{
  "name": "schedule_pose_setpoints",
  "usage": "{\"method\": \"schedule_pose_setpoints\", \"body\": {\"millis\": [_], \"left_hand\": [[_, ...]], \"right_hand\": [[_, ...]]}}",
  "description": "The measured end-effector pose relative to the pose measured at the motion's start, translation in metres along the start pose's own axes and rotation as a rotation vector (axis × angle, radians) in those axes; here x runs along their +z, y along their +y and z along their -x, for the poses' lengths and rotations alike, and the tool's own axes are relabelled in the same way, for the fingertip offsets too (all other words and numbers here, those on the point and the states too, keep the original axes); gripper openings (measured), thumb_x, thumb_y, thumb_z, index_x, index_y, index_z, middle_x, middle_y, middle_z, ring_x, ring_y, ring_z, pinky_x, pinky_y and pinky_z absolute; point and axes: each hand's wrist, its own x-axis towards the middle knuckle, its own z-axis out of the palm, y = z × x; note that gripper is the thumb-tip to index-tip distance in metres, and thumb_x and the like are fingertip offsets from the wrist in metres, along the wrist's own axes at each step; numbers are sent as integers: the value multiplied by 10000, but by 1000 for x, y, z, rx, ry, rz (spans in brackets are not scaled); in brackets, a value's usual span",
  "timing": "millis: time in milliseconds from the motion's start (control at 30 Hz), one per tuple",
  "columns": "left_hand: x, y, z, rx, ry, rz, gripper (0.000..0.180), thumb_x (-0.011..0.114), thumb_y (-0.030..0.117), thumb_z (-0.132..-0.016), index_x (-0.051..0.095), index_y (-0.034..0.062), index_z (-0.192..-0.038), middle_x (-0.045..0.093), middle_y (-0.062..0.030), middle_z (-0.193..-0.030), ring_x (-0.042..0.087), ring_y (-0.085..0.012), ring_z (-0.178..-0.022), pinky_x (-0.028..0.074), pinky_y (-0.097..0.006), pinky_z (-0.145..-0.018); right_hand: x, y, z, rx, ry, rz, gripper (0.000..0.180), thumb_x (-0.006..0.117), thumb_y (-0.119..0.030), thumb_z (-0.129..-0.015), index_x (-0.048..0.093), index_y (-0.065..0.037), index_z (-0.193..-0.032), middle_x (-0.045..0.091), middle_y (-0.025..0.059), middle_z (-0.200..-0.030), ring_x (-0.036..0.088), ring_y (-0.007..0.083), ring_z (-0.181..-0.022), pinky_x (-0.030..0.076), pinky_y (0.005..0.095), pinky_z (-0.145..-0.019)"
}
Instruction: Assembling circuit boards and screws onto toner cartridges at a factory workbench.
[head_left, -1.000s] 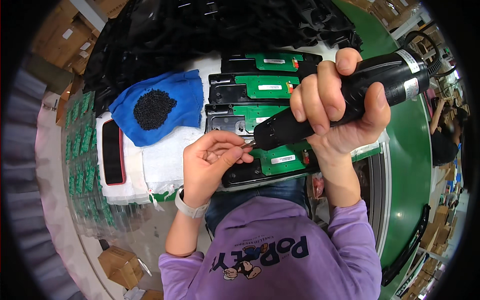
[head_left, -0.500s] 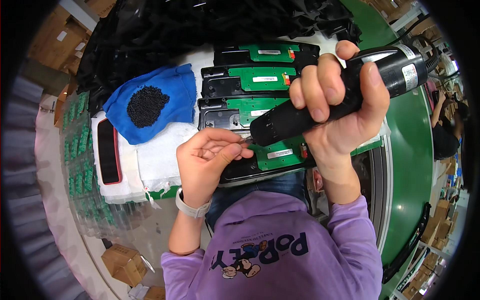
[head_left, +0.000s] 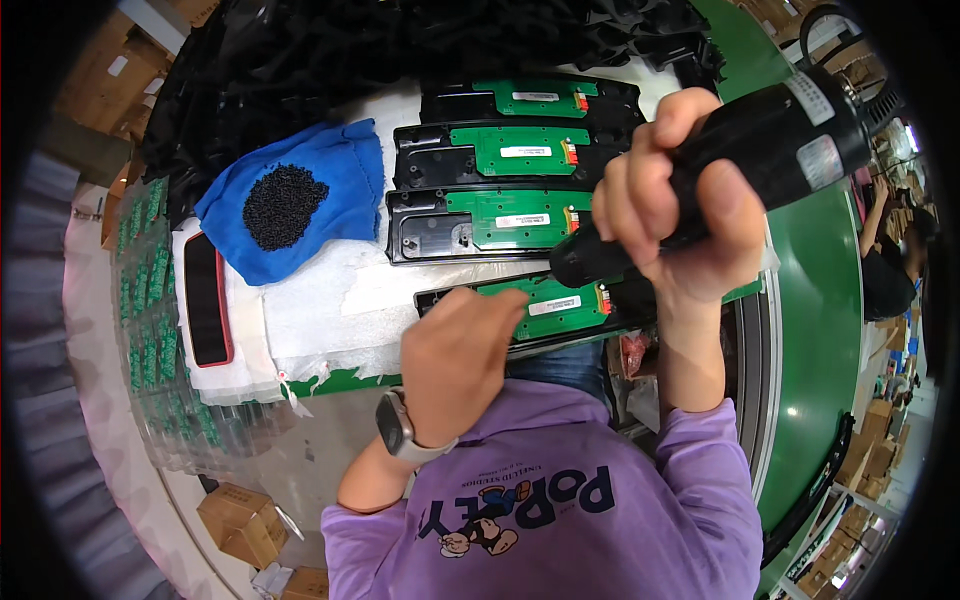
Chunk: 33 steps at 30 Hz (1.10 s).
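Observation:
My right hand (head_left: 690, 205) is wrapped around a black electric screwdriver (head_left: 765, 150), which tilts down to the left. Its nose is over the far edge of the nearest black plastic housing (head_left: 640, 300), which carries a green circuit board (head_left: 575, 322). At the left part of that housing, my left hand (head_left: 460, 350) has its back turned up. The fingers are curled, with their tips at the board's left end; whatever they hold is hidden. Farther back lie three more housings with boards, the closest of them a black housing (head_left: 415, 228).
On the left, a blue cloth (head_left: 350, 170) carries a heap of small black screws (head_left: 285, 205). Beside it lies a red-edged phone (head_left: 207, 300). Black plastic parts (head_left: 400, 50) fill the far side. Green boards in clear trays (head_left: 150, 290) sit at far left. Another person (head_left: 890, 270) is at right.
My left hand has turned back-up and shifted right and nearer, over the housing. The screwdriver nose has moved right, away from the left fingers. A gap has opened behind the nearest housing.

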Motion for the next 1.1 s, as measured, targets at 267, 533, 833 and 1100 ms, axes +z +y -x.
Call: {"method": "schedule_pose_setpoints", "body": {"millis": [267,533,833,1100], "left_hand": [[20,-6,8,174,76,-154,210,660,-54,-667,614,10,-861,583,-104,-746,573,-255,-690,455,-334,-573],[19,-4,8,156,103,-139,243,639,-51,-655,600,-2,-890,557,-94,-740,571,-244,-700,456,-310,-556],[21,1,11,132,124,-204,207,625,-34,-687,602,9,-888,538,-84,-713,548,-235,-679,437,-316,-540],[16,11,7,-267,145,281,132,636,-10,-746,606,4,-873,581,-71,-749,567,-174,-643,457,-258,-554]], "right_hand": [[8,14,1,124,10,191,363,628,-245,-766,416,-15,-950,429,30,-541,390,107,-378,325,236,-371],[17,29,3,118,-101,290,305,722,-85,-643,449,-16,-763,500,38,-587,479,90,-492,410,212,-447],[21,30,6,93,-60,308,279,705,-58,-651,455,-13,-766,492,32,-583,466,87,-483,395,213,-444],[-3,6,0,-26,-170,-268,325,584,-234,-807,424,-21,-992,430,15,-562,432,103,-420,351,259,-417]]}}
